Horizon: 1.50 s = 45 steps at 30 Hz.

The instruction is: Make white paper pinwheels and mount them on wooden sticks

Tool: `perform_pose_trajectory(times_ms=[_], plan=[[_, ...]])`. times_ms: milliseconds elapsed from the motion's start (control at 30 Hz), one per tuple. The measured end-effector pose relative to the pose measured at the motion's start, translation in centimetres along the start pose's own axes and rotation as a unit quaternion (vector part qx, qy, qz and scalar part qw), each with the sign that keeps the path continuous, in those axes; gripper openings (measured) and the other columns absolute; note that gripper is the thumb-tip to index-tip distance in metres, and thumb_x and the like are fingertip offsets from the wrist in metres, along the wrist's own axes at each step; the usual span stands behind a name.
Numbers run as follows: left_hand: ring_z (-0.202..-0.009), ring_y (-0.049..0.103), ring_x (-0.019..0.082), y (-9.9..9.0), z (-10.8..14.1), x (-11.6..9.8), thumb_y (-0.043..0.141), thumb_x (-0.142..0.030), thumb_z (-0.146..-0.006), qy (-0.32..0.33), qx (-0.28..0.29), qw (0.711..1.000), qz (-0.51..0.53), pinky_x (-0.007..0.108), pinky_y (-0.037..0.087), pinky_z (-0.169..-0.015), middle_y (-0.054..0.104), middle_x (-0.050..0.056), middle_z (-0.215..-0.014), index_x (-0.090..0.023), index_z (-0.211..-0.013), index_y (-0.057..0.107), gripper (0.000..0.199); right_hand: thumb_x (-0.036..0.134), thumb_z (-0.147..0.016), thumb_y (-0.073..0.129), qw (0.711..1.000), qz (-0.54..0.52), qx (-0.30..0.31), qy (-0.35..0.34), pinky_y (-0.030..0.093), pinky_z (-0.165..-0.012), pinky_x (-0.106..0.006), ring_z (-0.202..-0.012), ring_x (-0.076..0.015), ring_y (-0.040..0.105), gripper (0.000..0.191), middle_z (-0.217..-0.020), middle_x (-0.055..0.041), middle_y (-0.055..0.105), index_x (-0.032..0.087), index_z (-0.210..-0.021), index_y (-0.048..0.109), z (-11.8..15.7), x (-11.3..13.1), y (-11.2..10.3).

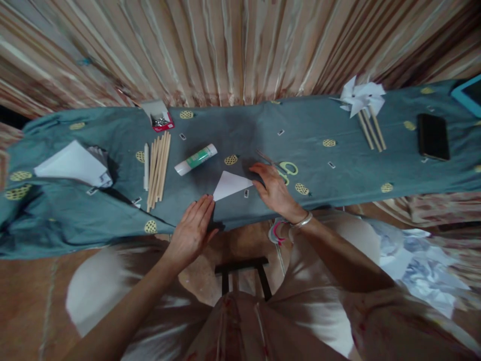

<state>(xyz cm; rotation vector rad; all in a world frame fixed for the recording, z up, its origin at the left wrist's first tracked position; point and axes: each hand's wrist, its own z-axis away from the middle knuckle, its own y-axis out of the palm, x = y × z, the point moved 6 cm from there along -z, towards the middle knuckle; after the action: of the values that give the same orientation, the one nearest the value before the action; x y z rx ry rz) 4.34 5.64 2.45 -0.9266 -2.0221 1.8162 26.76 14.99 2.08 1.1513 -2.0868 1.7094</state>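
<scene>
A folded white paper triangle [232, 185] lies on the table in front of me. My left hand [193, 225] rests flat at its lower left corner, fingers stretched out and fingertips touching the paper's edge. At the right corner is my right hand [274, 188], its thumb by the paper's tip and its fingers bent forward on the cloth, apart from the thumb. Yellow-green scissors [287, 169] lie just beyond the right hand, partly covered by it. Behind the paper, to the left, a glue stick [196, 159] lies on its side.
Wooden sticks [158, 168] and a white pen-like stick [146, 168] lie left, below an open box of metal pins [161, 120]. White paper [73, 163] is farther left. Paper pinwheels on sticks [363, 98], a phone [433, 136] and a blue-edged tablet [468, 95] sit right. Crumpled paper [421, 265] lies below.
</scene>
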Motion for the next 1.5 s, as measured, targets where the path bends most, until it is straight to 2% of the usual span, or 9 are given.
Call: perform_pose_trajectory(times_ms=[300,400,533,700,867,967,1100,1367,1500], plan=[[-0.141,0.045,0.037,0.3,0.7,-1.1,0.055,-0.025,-0.096,-0.064,-0.088,0.994,-0.001,0.061,0.042,-0.111,0.05,0.026,-0.147,-0.014,-0.156,0.02,0.071,0.016,-0.095,0.04,1.0,-0.023,0.006,-0.004,0.045,-0.106,-0.048,-0.116,-0.0262,0.062,0.034,-0.123,-0.0137,0.07,0.018,-0.117,0.065,-0.6,-0.3,-0.2],[-0.14,0.047,0.036,0.5,0.8,-1.1,0.055,-0.028,-0.096,-0.077,-0.095,0.992,0.001,0.059,0.042,-0.111,0.051,0.025,-0.146,-0.015,-0.153,0.026,0.065,0.025,-0.094,0.054,0.998,-0.044,0.037,0.0,0.045,-0.105,-0.046,-0.118,-0.0263,0.062,0.022,-0.123,-0.0131,0.069,0.019,-0.109,0.068,-0.9,0.4,0.1],[-0.142,0.045,0.034,0.6,0.9,-0.8,0.051,-0.03,-0.099,-0.09,-0.096,0.991,0.025,0.059,0.04,-0.113,0.05,0.022,-0.148,-0.017,-0.152,0.03,0.059,0.018,-0.081,0.069,0.995,-0.077,0.062,0.029,0.046,-0.102,-0.044,-0.117,-0.0275,0.063,0.007,-0.122,-0.013,0.07,0.019,-0.088,0.068,-1.2,1.1,0.1],[-0.147,0.036,0.033,-0.4,-0.2,-0.5,0.053,-0.036,-0.098,-0.106,-0.119,0.984,0.076,0.055,0.038,-0.116,0.039,0.021,-0.157,-0.022,-0.156,0.022,0.067,0.017,-0.084,0.063,0.987,-0.132,0.069,0.059,0.049,-0.081,-0.03,-0.089,-0.0193,0.07,0.004,-0.098,-0.0062,0.074,0.019,-0.082,0.064,-1.1,2.1,-0.9],[-0.148,0.034,0.031,-2.7,-3.7,-1.8,0.056,-0.023,-0.096,-0.04,-0.203,0.976,0.059,0.052,0.038,-0.115,0.04,0.02,-0.155,-0.023,-0.155,0.026,0.065,0.019,-0.088,0.063,0.994,-0.081,0.071,0.033,0.042,-0.067,-0.025,-0.068,-0.0141,0.062,0.005,-0.076,-0.0003,0.069,0.019,-0.083,0.064,-0.6,3.4,-2.3],[-0.14,0.044,0.029,-3.2,-6.1,-2.7,0.054,-0.014,-0.095,0.002,-0.219,0.975,0.03,0.048,0.04,-0.112,0.051,0.017,-0.144,-0.02,-0.149,0.036,0.057,0.02,-0.09,0.062,0.996,-0.059,0.071,-0.006,0.042,-0.071,-0.025,-0.073,-0.0148,0.062,0.007,-0.079,-0.002,0.07,0.019,-0.084,0.066,-0.3,4.2,-2.7],[-0.109,0.059,0.024,-3.1,-8.3,-3.4,0.05,-0.012,-0.095,0.011,-0.191,0.981,-0.027,0.041,0.044,-0.095,0.067,0.011,-0.117,-0.02,-0.134,0.056,0.04,0.024,-0.093,0.058,0.994,-0.044,0.097,-0.025,0.044,-0.071,-0.026,-0.075,-0.016,0.065,0.015,-0.082,-0.0043,0.073,0.018,-0.086,0.07,0.0,4.8,-2.7],[-0.088,0.056,0.022,-3.7,-8.8,-3.3,0.058,-0.017,-0.095,0.043,-0.201,0.977,-0.055,0.041,0.035,-0.085,0.07,0.002,-0.083,-0.025,-0.088,0.072,0.018,0.005,-0.088,0.044,0.993,-0.025,0.098,-0.067,0.055,-0.091,-0.034,-0.101,-0.0212,0.071,0.038,-0.112,-0.0099,0.075,0.016,-0.113,0.07,0.8,4.1,-3.0],[-0.083,0.054,0.021,-3.7,-8.5,-3.6,0.056,-0.018,-0.097,0.065,-0.19,0.978,-0.047,0.038,0.036,-0.077,0.07,0.003,-0.082,-0.023,-0.087,0.072,0.02,-0.003,-0.088,0.038,0.989,0.034,0.094,-0.113,0.048,-0.109,-0.047,-0.134,-0.0261,0.054,0.057,-0.144,-0.0149,0.057,0.018,-0.137,0.057,1.1,3.8,-2.5]])
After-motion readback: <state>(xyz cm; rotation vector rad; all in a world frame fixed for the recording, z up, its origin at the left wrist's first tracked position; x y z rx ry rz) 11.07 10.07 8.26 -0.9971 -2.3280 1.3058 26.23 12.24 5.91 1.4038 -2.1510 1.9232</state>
